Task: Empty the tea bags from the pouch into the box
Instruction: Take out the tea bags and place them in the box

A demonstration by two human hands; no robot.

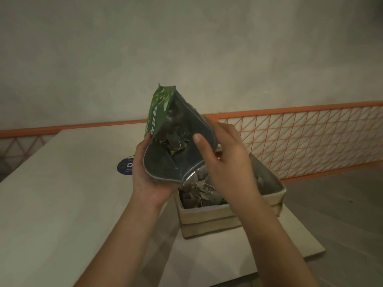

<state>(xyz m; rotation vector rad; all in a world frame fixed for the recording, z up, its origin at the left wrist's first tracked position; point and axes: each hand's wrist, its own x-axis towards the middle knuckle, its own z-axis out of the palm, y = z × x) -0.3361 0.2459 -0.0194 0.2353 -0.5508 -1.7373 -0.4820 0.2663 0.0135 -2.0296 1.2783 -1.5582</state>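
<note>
Just above the centre of the frame, the green tea pouch [163,125] is tipped with its open mouth facing down and toward the camera, over the near end of the beige box [209,218] that stands on the pale table [62,204]. Some tea bags [199,189] already lie heaped in the box; more tea bags [174,141] are visible lodged inside the pouch.

To do this step well, I would judge the mouth should be kept spread wide and directly over the box opening, and the pouch tilted steeper or shaken gently, since the strings look liable to tangle and hold the bags back. Any that cling may need drawing out by hand.

The left hand [149,175] grasps the pouch from below, fingers curled round its left edge and lower rim. The right hand [226,160] pinches the right lip of the mouth, thumb inside and fingers behind, holding it open. A dark round sticker [125,166] sits on the table to the left of the hands.
</note>
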